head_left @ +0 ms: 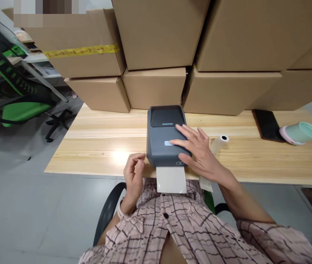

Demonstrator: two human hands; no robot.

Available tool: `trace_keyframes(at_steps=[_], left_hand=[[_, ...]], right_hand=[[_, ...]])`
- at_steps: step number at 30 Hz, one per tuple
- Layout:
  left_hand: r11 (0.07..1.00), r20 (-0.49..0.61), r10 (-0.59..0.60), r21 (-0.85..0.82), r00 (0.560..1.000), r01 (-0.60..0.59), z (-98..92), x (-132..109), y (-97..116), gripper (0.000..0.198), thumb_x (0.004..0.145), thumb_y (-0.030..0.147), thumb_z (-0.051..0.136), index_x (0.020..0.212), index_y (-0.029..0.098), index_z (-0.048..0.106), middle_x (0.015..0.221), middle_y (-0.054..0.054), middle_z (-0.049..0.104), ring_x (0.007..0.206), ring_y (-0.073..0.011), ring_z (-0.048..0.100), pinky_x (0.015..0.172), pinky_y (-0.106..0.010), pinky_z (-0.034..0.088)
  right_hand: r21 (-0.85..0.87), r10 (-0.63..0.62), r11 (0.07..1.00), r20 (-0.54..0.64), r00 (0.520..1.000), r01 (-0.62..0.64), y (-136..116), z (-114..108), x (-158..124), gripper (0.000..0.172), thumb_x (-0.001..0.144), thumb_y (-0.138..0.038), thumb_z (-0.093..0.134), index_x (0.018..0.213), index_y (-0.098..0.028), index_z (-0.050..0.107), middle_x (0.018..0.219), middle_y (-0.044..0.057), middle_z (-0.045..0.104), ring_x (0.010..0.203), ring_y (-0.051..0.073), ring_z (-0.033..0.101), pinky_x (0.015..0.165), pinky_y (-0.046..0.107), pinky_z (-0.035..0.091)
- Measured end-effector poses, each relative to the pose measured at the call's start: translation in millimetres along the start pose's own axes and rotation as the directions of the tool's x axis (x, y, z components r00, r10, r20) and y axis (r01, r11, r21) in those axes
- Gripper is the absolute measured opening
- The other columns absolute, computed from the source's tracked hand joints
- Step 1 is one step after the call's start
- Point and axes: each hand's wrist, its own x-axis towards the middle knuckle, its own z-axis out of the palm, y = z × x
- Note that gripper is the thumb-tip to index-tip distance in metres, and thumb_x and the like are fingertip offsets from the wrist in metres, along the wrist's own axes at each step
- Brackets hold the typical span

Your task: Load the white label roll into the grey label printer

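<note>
A dark grey label printer (158, 154) stands on the wooden table in front of me, its lid closed. A blank white label (171, 180) sticks out from its front and hangs past the table edge. My right hand (199, 150) is spread over the printer's right side, the index fingertip at the pale blue button (168, 143) on top. Just off the printer's front left corner, my left hand (134, 172) is loosely curled, with nothing visible in it. Right of the printer lies a roll of labels (224, 138), partly hidden behind my right hand, its strip trailing over the edge.
Cardboard boxes (156, 88) are stacked along the back of the wooden table (90, 146). At the right lie a dark phone (267, 124) and a mint-green cup (301, 132) on its side. A green and black office chair (25, 110) stands on the floor at left.
</note>
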Motion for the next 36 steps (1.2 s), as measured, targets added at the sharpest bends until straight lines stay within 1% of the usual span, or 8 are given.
trace_keyframes(at_steps=[2,4,9,19,24,28,32,36], left_hand=[[0.999,0.109,0.032,0.035,0.994,-0.036,3.0,2.2,-2.4,0.044,0.104,0.044,0.052,0.144,0.029,0.059,0.151,-0.008,0.058,0.14,-0.024,0.053,0.115,-0.04,0.046],[0.997,0.223,0.031,0.061,0.974,-0.045,5.4,3.8,-5.2,0.055,0.106,0.044,0.046,0.16,0.033,0.04,0.168,-0.006,0.038,0.156,-0.0257,0.034,0.129,-0.046,0.03],[0.985,0.208,0.115,0.103,0.971,-0.139,9.6,6.8,-11.0,0.054,0.107,0.047,0.041,0.16,0.036,0.04,0.169,-0.002,0.036,0.159,-0.0275,0.029,0.133,-0.049,0.022],[0.995,0.232,-0.017,-0.089,0.973,0.039,19.0,-11.4,-22.5,0.064,0.106,0.049,0.044,0.165,0.035,0.025,0.175,-0.002,0.021,0.163,-0.0304,0.017,0.133,-0.048,0.023],[0.99,0.227,-0.001,-0.138,0.974,0.033,19.7,-11.5,-31.1,0.064,0.105,0.052,0.042,0.165,0.035,0.027,0.176,-0.001,0.02,0.163,-0.0283,0.016,0.133,-0.045,0.022],[0.997,0.19,0.06,-0.066,0.98,-0.049,19.6,-9.2,-30.9,0.066,0.103,0.06,0.04,0.164,0.036,0.029,0.176,-0.001,0.02,0.163,-0.0297,0.014,0.134,-0.049,0.016],[0.981,0.175,0.191,0.01,0.966,-0.195,17.2,12.0,-14.5,0.066,0.102,0.067,0.033,0.16,0.035,0.04,0.173,0.0,0.029,0.163,-0.0308,0.014,0.134,-0.053,0.013],[0.937,0.151,0.349,-0.075,0.925,-0.342,20.5,60.5,6.8,0.059,0.103,0.059,0.044,0.157,0.038,0.043,0.166,-0.002,0.043,0.157,-0.0307,0.034,0.131,-0.05,0.027]], right_hand=[[0.103,0.125,0.987,-0.039,0.991,-0.121,5.4,-0.2,-15.2,0.06,0.104,-0.066,0.033,0.156,-0.036,0.04,0.172,0.007,0.031,0.158,0.03,0.029,0.126,0.067,0.019],[0.167,0.221,0.964,-0.073,0.973,-0.206,8.5,-1.2,-28.9,0.065,0.104,-0.067,0.032,0.163,-0.039,0.027,0.171,0.007,0.032,0.159,0.03,0.028,0.126,0.068,0.019],[0.242,0.263,0.937,-0.019,0.965,-0.251,6.7,1.2,-43.2,0.06,0.105,-0.066,0.03,0.161,-0.044,0.032,0.166,0.002,0.042,0.157,0.029,0.032,0.127,0.067,0.022],[0.286,0.315,0.914,-0.047,0.948,-0.289,2.2,20.8,-49.8,0.067,0.104,-0.066,0.036,0.165,-0.042,0.022,0.169,0.005,0.038,0.156,0.032,0.034,0.125,0.068,0.027],[0.267,0.302,0.922,-0.036,0.953,-0.282,1.2,20.1,-50.2,0.077,0.099,-0.074,0.036,0.166,-0.039,0.02,0.17,0.008,0.034,0.156,0.035,0.033,0.123,0.068,0.03],[0.271,0.286,0.923,-0.016,0.958,-0.271,0.8,14.6,-49.9,0.079,0.098,-0.076,0.032,0.167,-0.038,0.019,0.171,0.008,0.033,0.156,0.036,0.033,0.122,0.067,0.033],[0.264,0.238,0.937,0.0,0.971,-0.23,-2.7,-6.5,-37.0,0.078,0.099,-0.076,0.027,0.167,-0.039,0.017,0.171,0.007,0.032,0.155,0.036,0.035,0.122,0.066,0.035],[0.124,0.163,0.98,-0.065,0.985,-0.154,-0.3,-31.1,4.2,0.091,0.095,-0.081,0.028,0.169,-0.033,0.006,0.174,0.01,0.023,0.157,0.04,0.028,0.125,0.067,0.03]])
